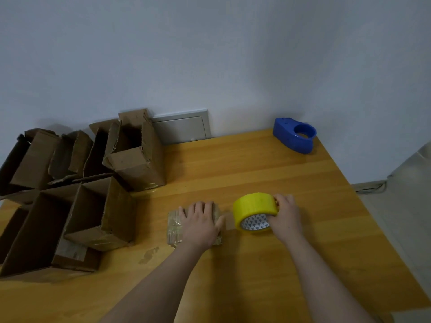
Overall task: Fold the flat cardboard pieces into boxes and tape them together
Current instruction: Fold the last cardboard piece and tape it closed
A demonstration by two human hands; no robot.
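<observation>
- The left grip point(198, 226) lies flat with its fingers straight and slightly spread, pressing down on a small cardboard box point(173, 227) near the middle of the tabletop point(256, 169).
- Shiny clear tape covers the part of that box that shows left of the hand; the rest is hidden under the palm.
- The right grip point(285, 214) holds a yellow tape roll point(253, 206), with its fingers curled over the far rim and its thumb at the patterned white core.
- The roll stands on its edge on the tabletop, just to the right of the small box, with its core facing the person.
- I cannot tell whether a strip of tape runs between the roll and the box.
- A cluster of open cardboard boxes point(137, 157) stands at the left edge of the tabletop, well apart from both hands, flaps up and openings showing.
- A blue tape dispenser point(293, 136) sits at the far right corner, close to the wall point(210, 54).
- A grey panel point(182, 129) is set low in the wall behind the boxes.
</observation>
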